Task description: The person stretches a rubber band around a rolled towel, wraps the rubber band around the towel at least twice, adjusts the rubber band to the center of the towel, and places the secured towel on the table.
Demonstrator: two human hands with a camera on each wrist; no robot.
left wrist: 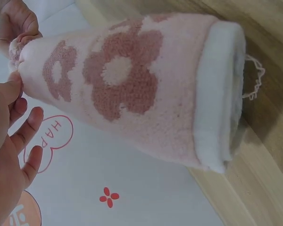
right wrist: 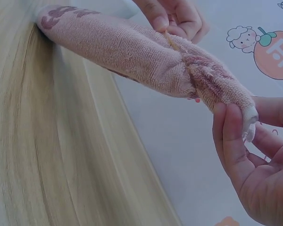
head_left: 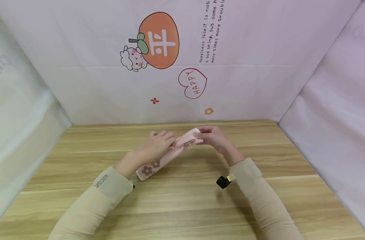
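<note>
A rolled pink towel [head_left: 166,157] with darker flower patterns slants over the wooden table, its near end low and its far end raised. My left hand [head_left: 159,145] pinches a thin yellowish band [right wrist: 186,61] that circles the towel and cinches it partway along. At the raised end, my right hand [head_left: 215,138] grips the towel between thumb and fingers. White edging [left wrist: 217,94] and a loose pale loop of thread [left wrist: 258,77] show at the wide lower end in the left wrist view. Several left fingers spread away from the towel there.
The wooden table [head_left: 182,213] meets a white printed cloth wall [head_left: 245,90] at the back. White cloth also hangs along the left side [head_left: 17,100] and the right side [head_left: 329,110]. A small black piece with yellow [head_left: 223,182] sits by the right cuff.
</note>
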